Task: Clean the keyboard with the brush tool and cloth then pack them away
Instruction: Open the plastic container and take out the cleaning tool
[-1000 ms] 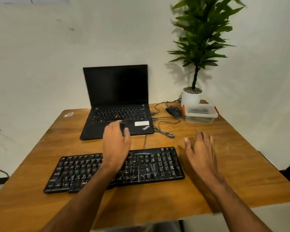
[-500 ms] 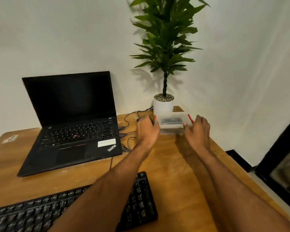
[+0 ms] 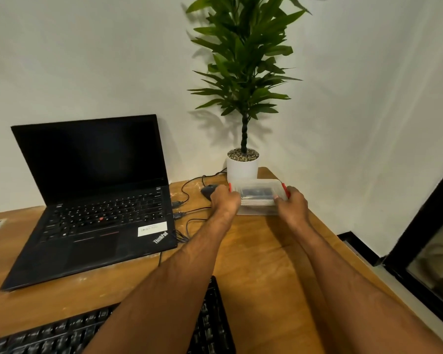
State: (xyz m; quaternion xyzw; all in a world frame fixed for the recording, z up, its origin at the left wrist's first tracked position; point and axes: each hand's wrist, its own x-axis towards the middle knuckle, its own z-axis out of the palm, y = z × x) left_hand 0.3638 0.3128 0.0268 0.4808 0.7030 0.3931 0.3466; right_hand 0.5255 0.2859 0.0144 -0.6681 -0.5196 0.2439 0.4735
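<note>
2 hands grip the clear lidded box (image 3: 258, 198) at the table's (image 3: 266, 264) far right corner in your head view: your left hand (image 3: 224, 200) clasps its left end, your right hand (image 3: 290, 203) its right. Your keyboard (image 3: 210, 325) lies at the near edge, under your left forearm.

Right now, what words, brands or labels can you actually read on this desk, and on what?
"ThinkPad": on the laptop palm rest, lower right corner.
White sticker above that logo: printed, too small to read.
Laptop and keyboard key legends: too blurred to read.
Nothing else readable.
</note>
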